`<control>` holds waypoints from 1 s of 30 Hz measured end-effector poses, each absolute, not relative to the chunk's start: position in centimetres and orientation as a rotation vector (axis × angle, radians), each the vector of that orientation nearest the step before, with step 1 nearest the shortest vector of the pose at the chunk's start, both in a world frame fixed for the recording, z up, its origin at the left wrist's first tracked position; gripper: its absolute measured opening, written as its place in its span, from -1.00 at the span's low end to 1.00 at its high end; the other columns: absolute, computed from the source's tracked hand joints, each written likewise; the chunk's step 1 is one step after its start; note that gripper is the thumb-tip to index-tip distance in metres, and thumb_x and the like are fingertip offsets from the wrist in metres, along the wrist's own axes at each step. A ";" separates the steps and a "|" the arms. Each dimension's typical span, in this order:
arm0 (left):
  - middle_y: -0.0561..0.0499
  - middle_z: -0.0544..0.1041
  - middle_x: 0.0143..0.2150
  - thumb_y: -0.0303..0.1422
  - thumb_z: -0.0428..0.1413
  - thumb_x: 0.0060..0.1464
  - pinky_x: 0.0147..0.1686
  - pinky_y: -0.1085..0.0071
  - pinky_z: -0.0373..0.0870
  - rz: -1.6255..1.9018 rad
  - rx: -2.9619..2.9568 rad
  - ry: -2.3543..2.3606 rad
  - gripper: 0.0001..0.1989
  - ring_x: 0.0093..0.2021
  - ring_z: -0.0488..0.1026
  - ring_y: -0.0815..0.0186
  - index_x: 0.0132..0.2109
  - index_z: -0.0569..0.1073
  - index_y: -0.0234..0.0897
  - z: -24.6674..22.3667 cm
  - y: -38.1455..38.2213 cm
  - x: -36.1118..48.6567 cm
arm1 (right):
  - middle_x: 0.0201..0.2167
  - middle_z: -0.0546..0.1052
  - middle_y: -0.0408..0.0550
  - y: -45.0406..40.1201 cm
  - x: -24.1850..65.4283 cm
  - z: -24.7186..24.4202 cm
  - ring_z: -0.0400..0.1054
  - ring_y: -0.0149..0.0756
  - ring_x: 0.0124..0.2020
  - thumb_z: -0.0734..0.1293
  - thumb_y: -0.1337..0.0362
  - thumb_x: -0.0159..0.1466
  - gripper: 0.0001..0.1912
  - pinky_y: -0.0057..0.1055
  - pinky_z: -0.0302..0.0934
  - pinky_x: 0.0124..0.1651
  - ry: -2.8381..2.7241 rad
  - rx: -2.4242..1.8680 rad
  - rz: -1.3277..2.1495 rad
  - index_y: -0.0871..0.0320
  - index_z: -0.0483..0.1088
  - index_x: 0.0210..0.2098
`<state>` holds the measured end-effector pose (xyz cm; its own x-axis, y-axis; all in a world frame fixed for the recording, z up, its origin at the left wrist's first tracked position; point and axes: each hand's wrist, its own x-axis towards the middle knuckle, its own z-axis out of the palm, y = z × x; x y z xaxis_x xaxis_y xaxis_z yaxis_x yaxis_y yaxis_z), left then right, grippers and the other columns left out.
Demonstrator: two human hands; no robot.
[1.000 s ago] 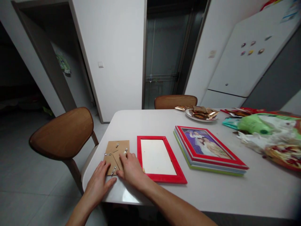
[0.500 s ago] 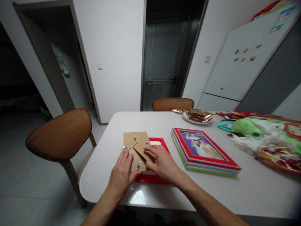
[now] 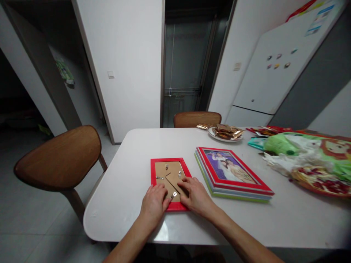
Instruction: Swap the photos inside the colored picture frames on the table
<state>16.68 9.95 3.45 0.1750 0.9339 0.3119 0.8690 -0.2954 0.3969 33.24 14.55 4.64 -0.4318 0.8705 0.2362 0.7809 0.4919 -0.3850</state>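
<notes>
A red picture frame (image 3: 166, 160) lies on the white table, and a brown backing board (image 3: 161, 170) with metal clips sits inside its border. My left hand (image 3: 154, 200) rests on the lower left of board and frame, its fingers bent and close together near the bottom clip. At the board's right side, my right hand (image 3: 195, 193) has its fingers curled around the raised flap beside a diagonal slit. To the right is a stack of frames, topped by a red one (image 3: 233, 186) with a photo of people.
On the white table (image 3: 117, 204), a plate of wrapped snacks (image 3: 226, 133) stands at the back. Green and white bags (image 3: 285, 146) and a dish of food (image 3: 323, 182) lie at the right. Wooden chairs stand left (image 3: 60, 157) and behind (image 3: 197, 119).
The brown board has moved right and down from above the frame's left part into its border. Both hands have shifted right with it. The view has turned slightly.
</notes>
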 end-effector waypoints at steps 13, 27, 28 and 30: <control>-0.22 0.25 0.09 -0.19 0.14 -0.19 0.05 0.08 0.07 0.697 2.279 1.719 -0.58 0.09 0.17 0.07 -0.17 0.35 -0.33 3.3 8.4 16.1 | -0.25 0.35 -0.01 14.6 33.9 4.5 0.14 -0.25 -0.21 0.20 0.28 0.06 -0.74 -0.36 0.01 -0.17 -2.357 -1.386 0.200 0.14 0.39 -0.25; -0.19 0.30 0.06 -0.24 0.13 -0.18 0.05 0.10 0.07 0.634 2.227 1.783 -0.60 0.06 0.20 0.10 -0.15 0.35 -0.34 3.9 8.3 16.5 | -0.31 0.33 0.09 18.1 33.7 4.2 0.13 -0.24 -0.23 0.06 0.28 0.20 -0.68 -0.37 -0.02 -0.13 -2.437 -1.424 -0.003 0.26 0.38 -0.43; -0.19 0.29 0.06 -0.24 0.13 -0.17 0.05 0.10 0.07 0.635 2.226 1.787 -0.60 0.06 0.21 0.10 -0.16 0.35 -0.34 3.9 8.3 16.5 | -0.30 0.33 0.09 18.0 33.8 4.2 0.13 -0.25 -0.22 0.06 0.28 0.21 -0.68 -0.37 -0.01 -0.12 -2.447 -1.400 0.006 0.26 0.38 -0.43; -0.20 0.28 0.07 -0.21 0.12 -0.16 0.05 0.10 0.08 0.640 2.235 1.782 -0.62 0.06 0.20 0.09 -0.17 0.36 -0.34 3.8 8.3 16.5 | -0.27 0.33 0.08 17.8 34.1 4.2 0.14 -0.25 -0.20 0.06 0.28 0.21 -0.69 -0.38 -0.01 -0.10 -2.459 -1.361 0.024 0.26 0.38 -0.40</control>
<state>16.48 8.30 3.76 0.1734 0.9641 0.2013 0.8719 -0.2453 0.4238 34.10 17.77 4.18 -0.4894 0.8271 0.2763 0.8215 0.5436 -0.1722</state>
